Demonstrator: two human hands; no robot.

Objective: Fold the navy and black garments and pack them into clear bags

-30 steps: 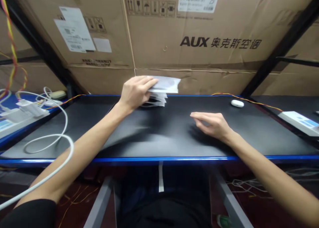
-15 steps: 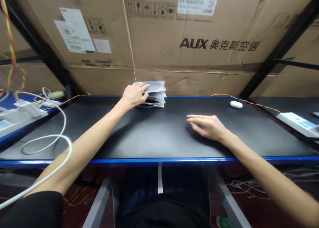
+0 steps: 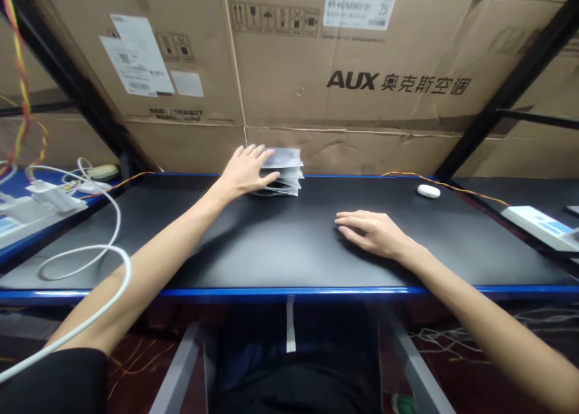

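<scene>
A stack of thin grey plastic pouches (image 3: 286, 171) sits at the back of the black table (image 3: 280, 245), against the cardboard boxes. My left hand (image 3: 246, 169) rests on the stack's left side, fingers stretched over the top pouch and thumb along its front. My right hand (image 3: 373, 232) lies flat on the table surface to the right of centre, fingers extended leftward, holding nothing.
Large cardboard boxes (image 3: 344, 70) form a wall behind the table. A small white oval object (image 3: 429, 191) lies at the back right beside an orange wire. A white cable (image 3: 85, 263) loops over the left end. White power strips (image 3: 540, 224) lie at both sides.
My left hand lowered the lifted top pouches back onto the stack and now lies spread over it. My right hand slid slightly left and settled flat on the table.
</scene>
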